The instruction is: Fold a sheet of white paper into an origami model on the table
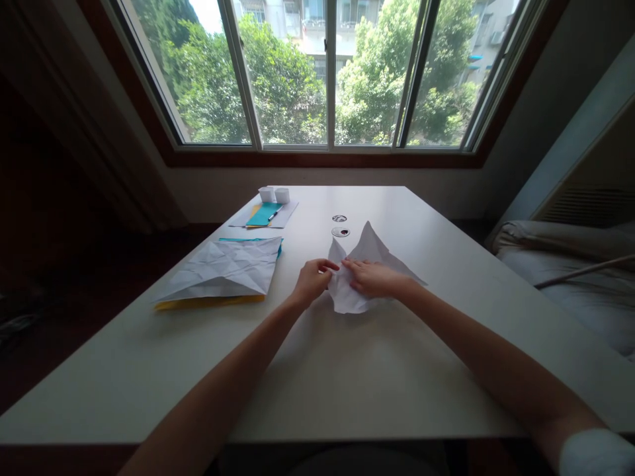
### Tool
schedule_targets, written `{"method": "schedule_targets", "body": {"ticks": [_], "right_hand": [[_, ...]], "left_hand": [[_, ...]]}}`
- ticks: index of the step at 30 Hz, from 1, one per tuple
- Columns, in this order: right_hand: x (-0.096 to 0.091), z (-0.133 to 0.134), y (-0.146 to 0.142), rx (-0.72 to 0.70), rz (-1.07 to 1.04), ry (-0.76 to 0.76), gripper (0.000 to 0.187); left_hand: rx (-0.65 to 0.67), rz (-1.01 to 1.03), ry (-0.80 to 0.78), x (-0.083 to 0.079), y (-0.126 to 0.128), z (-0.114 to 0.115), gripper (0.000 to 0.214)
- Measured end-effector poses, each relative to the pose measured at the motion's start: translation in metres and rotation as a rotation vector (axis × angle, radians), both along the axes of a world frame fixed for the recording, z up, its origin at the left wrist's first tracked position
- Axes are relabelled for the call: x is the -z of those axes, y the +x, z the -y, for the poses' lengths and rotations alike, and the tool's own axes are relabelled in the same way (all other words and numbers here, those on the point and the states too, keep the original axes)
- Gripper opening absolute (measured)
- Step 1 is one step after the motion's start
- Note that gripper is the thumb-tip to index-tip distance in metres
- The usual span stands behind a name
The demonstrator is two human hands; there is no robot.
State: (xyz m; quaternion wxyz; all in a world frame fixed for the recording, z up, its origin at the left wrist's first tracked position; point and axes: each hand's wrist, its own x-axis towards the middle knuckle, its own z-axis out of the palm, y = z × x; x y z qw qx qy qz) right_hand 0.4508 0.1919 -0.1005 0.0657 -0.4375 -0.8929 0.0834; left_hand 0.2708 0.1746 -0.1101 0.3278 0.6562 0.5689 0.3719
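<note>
One long white table (317,383) filled most of the view, its far end just short of the wall under a window (331,79). That window had several panes in a reddish-brown frame, with green trees and pale buildings behind the glass. A dim curtain (119,119) hung to its left, and a pale padded seat (570,284) stood at the table's right side.

On the left part of the table lay a creased white sheet (223,264), with yellow paper (208,303) and blue paper (280,249) showing beneath it. A folded white sheet (350,303) was near the middle of the table, under the person's hands, two of its points sticking up. The right hand (372,277) lay on it palm down, fingers stretched out over the paper. The left hand (312,277) was at the sheet's left edge, thumb and forefinger close together (whether they pinched the paper, I could not tell).

Farther back on the left, a blue-green sheet (262,215) rested over yellow and white paper. Two small white boxes (274,195) stood just behind it, side by side. Beyond the folded sheet were two flat round pieces (340,232), near each other, their markings too small to read. Smallest was a pen (274,213), lying at the blue-green sheet's right edge.
</note>
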Motion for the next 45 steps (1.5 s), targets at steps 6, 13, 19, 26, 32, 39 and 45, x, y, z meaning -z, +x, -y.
{"method": "schedule_targets", "body": {"ticks": [6, 13, 19, 26, 32, 39, 45], "right_hand": [[-0.021, 0.001, -0.001, -0.081, 0.149, -0.064, 0.053], [-0.053, -0.019, -0.018, 0.008, 0.358, -0.009, 0.038], [-0.074, -0.031, -0.026, 0.038, 0.432, -0.059, 0.019], [-0.084, -0.051, -0.013, -0.029, 0.39, -0.3, 0.02], [-0.083, -0.062, -0.007, -0.019, 0.304, -0.428, 0.021], [-0.082, -0.065, 0.001, -0.02, 0.256, -0.488, 0.026], [-0.071, -0.066, -0.001, -0.042, 0.303, -0.409, 0.028]], "left_hand": [[0.127, -0.296, -0.068, -0.004, -0.004, 0.0, 0.04], [0.117, -0.736, 0.11, -0.013, -0.001, 0.021, 0.034], [0.38, -1.056, 0.441, -0.017, 0.006, 0.035, 0.046], [0.533, -1.03, 0.364, -0.016, 0.004, 0.034, 0.043], [0.5, -1.021, 0.364, -0.016, 0.007, 0.036, 0.035], [0.493, -1.016, 0.372, -0.019, 0.011, 0.038, 0.029], [0.496, -1.038, 0.35, -0.023, 0.015, 0.043, 0.027]]}}
